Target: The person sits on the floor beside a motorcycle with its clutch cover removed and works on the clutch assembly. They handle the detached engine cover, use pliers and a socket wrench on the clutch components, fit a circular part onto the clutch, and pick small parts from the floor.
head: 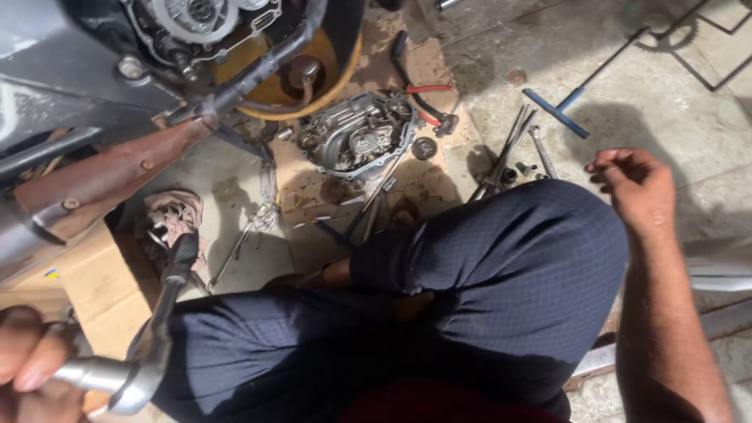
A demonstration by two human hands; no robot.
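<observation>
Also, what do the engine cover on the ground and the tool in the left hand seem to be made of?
Engine cover: likely cast aluminium, dull grey, with ribs and bolt holes, lying on brown cardboard. Tool in the left hand: probably polished steel, bright and reflective, with what looks like a black rubber grip at its far end.

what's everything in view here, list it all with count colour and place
engine cover: one, grey metal, on the cardboard at top centre
cardboard sheet: one, brown and stained, on the floor under the cover
pliers: one, red handles, right of the cover
T-handle wrench: one, blue and black, on the concrete at upper right
loose spanners and sockets: several, steel, beside the knee
rag: one, pinkish, at left
motorcycle engine and frame: one, dark, top left
cardboard box: one, tan, lower left
left hand: grips a chrome lever
right hand: hangs above the floor, holding nothing that shows
</observation>
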